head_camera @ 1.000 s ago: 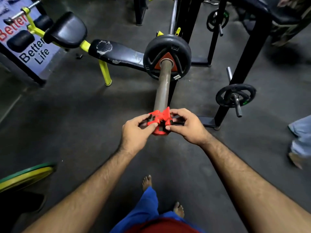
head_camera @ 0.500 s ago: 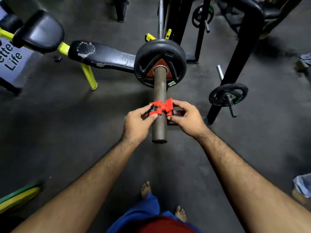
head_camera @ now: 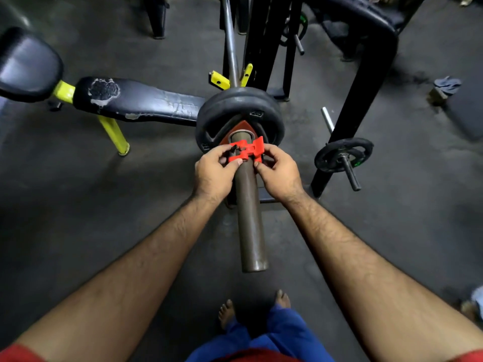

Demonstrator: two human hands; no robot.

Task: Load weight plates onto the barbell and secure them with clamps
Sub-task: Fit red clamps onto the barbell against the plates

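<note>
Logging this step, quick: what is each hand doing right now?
Left hand: pinching the red clamp on the bar.
Right hand: pinching the same clamp.

Red sleeves (head_camera: 15,352), blue trousers (head_camera: 274,335), bare feet (head_camera: 227,309)

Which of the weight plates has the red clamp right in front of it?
The large black plate on the barbell sleeve; the red clamp sits at its hub. The small rack plate has none.

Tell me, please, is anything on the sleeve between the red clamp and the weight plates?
Nothing visible: the red clamp, pinched by the left hand and right hand, sits almost against the weight plates.
</note>
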